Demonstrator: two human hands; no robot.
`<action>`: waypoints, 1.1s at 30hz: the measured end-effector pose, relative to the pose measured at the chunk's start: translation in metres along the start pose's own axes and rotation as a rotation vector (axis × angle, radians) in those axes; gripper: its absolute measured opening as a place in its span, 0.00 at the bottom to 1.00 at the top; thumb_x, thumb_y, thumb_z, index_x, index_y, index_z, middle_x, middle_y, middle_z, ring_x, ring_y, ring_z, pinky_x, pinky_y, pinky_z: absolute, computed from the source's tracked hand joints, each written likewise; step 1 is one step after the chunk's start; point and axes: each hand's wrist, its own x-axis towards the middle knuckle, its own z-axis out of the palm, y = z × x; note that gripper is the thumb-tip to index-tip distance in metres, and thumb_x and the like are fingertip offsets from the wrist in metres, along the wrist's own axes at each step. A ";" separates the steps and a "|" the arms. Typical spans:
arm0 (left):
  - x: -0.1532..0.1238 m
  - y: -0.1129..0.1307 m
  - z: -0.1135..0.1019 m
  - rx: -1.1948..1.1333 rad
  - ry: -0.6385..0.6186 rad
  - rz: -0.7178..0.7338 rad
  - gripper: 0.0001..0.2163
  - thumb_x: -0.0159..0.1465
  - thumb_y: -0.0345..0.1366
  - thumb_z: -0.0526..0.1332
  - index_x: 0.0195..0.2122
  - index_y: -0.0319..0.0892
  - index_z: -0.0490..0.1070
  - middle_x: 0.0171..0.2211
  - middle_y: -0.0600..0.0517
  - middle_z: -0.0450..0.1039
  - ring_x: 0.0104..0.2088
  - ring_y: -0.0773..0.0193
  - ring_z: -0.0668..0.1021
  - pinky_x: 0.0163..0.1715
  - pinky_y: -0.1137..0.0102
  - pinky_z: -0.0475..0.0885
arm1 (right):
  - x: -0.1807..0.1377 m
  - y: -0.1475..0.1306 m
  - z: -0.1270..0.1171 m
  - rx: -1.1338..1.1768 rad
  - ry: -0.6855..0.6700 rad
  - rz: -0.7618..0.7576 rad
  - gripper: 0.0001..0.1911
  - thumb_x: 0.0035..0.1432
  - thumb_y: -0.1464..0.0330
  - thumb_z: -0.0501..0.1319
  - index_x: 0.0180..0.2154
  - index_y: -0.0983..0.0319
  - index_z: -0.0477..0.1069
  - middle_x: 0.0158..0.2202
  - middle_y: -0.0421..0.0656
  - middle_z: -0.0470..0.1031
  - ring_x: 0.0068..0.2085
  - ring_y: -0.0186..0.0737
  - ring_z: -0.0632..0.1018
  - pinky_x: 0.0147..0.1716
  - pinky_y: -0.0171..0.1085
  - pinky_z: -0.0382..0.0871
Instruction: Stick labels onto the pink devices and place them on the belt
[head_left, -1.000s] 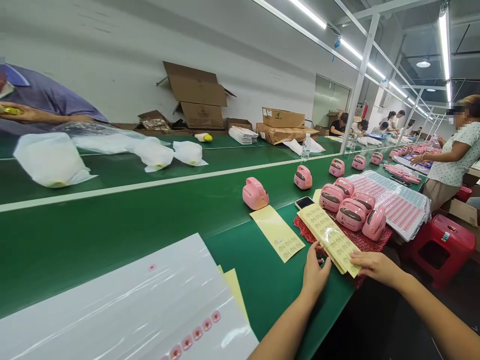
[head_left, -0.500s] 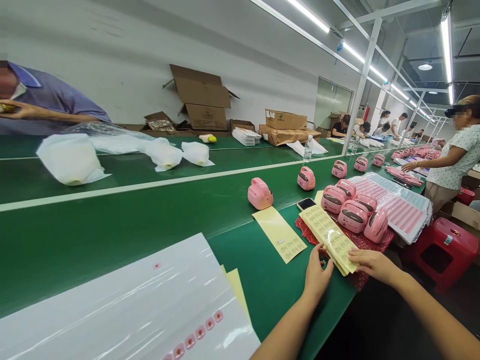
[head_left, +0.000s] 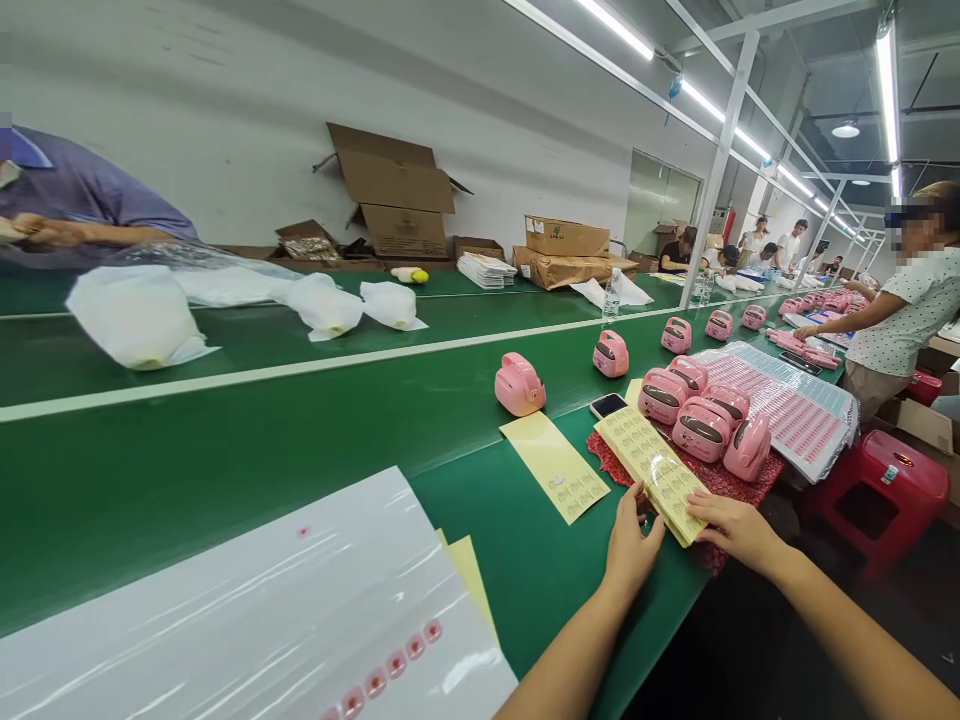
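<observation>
A stack of yellow sticker sheets (head_left: 651, 462) lies slanted at the table's right edge, over a red mat (head_left: 609, 458). My right hand (head_left: 739, 530) grips its near right corner, thumb and fingers on the top sheet. Beside the stack's near left edge, my left hand (head_left: 632, 540) is curved, with a gap between thumb and forefinger; part of its fingers is hidden. One yellow sheet (head_left: 546, 455), partly peeled of its stickers, lies to the left. Just beyond it stands a pink handled case (head_left: 520, 385). Several pink cases (head_left: 701, 428) are grouped on the mat behind the stack.
A white glossy sheet (head_left: 247, 600) with pink stickers covers the near left. A phone (head_left: 608, 405) lies by the stack. Further right are sticker sheets (head_left: 787, 400) and a red stool (head_left: 877, 500). White wrapped bundles (head_left: 139, 318) and cartons (head_left: 568, 240) sit across the belt, with co-workers around.
The view has shifted slightly. My hands stay at the stack in nearly the same pose. The co-worker at the left has lowered their hands; the one at the right has moved an arm.
</observation>
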 end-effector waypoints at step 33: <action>0.010 0.024 -0.019 -0.230 0.000 -0.193 0.12 0.43 0.42 0.62 0.29 0.43 0.68 0.21 0.54 0.72 0.28 0.59 0.76 0.35 0.63 0.71 | 0.046 -0.087 0.067 0.674 0.328 0.246 0.10 0.53 0.73 0.52 0.34 0.60 0.71 0.35 0.45 0.76 0.38 0.43 0.76 0.41 0.42 0.70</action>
